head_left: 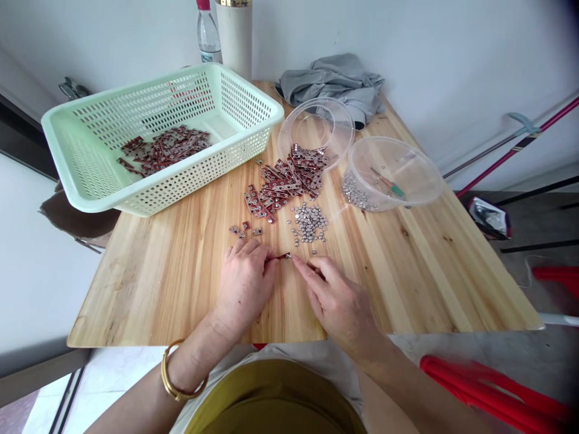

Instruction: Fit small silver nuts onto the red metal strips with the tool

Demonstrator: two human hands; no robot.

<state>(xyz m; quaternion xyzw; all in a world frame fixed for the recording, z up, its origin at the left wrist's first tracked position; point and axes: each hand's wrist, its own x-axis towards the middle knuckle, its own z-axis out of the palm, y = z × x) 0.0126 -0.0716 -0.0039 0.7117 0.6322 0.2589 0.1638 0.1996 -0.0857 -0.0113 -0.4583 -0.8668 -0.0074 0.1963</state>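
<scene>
My left hand pinches a small reddish-brown strip that points to the right. At the strip's free end my right hand has its thumb and forefinger closed together. A silvery glint shows at these fingertips, too small to name. Just beyond my hands is a pile of small round silvery metal pieces. Behind it lies a heap of reddish-brown strips set with metal dots. A few short bits of strip lie near my left knuckles.
A pale green perforated basket at the left holds more strips. At the right, a clear round tub contains silvery pieces and a green-handled tool. Its clear lid, a grey cloth and a bottle are farther back.
</scene>
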